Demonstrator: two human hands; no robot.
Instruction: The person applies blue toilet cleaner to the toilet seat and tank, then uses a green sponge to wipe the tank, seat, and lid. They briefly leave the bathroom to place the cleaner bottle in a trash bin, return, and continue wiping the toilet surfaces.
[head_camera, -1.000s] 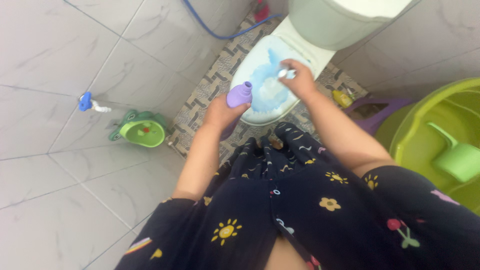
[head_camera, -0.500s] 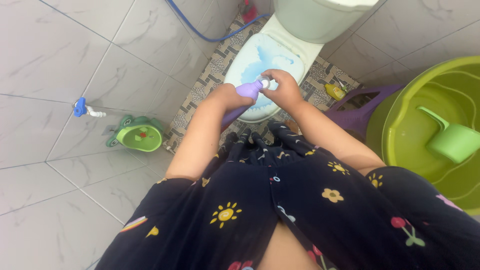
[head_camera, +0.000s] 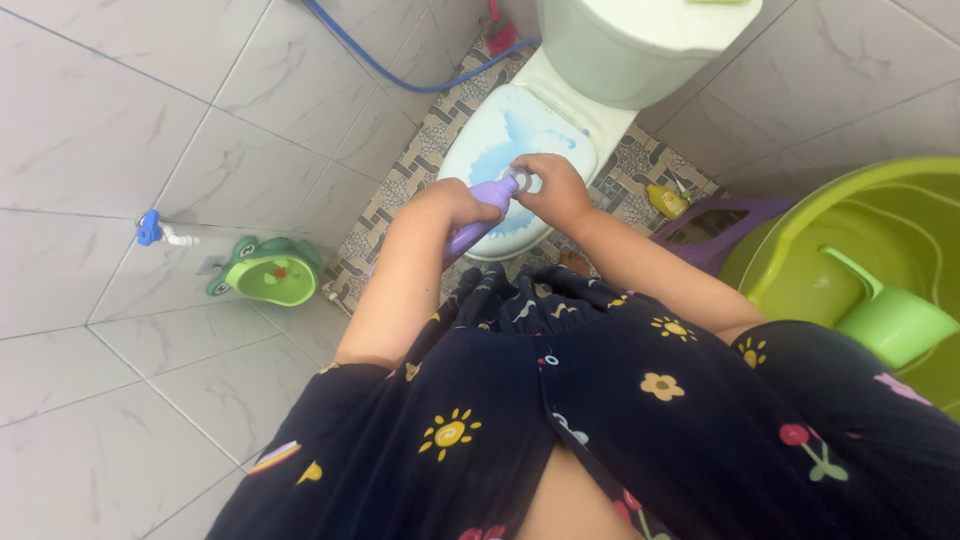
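Note:
My left hand (head_camera: 447, 207) grips a purple bottle (head_camera: 482, 208) around its body, holding it tilted over the toilet. My right hand (head_camera: 553, 190) is at the bottle's neck, fingers closed on a small white cap (head_camera: 521, 180) set on the mouth. Below both hands is the closed white toilet lid (head_camera: 500, 150), smeared with blue liquid. My dark flowered dress fills the lower part of the view.
A white toilet tank (head_camera: 640, 45) stands behind the lid. A large green tub (head_camera: 800, 250) with a green scoop (head_camera: 890, 315) sits at right, beside a purple stool (head_camera: 712, 232) and a yellow bottle (head_camera: 667, 200). A green frog-shaped holder (head_camera: 268, 270), blue tap (head_camera: 150, 228) and blue hose (head_camera: 390, 65) are left.
My right hand has brought the cap from above the lid onto the bottle's mouth. The bottle has tipped lower and both hands have drawn together.

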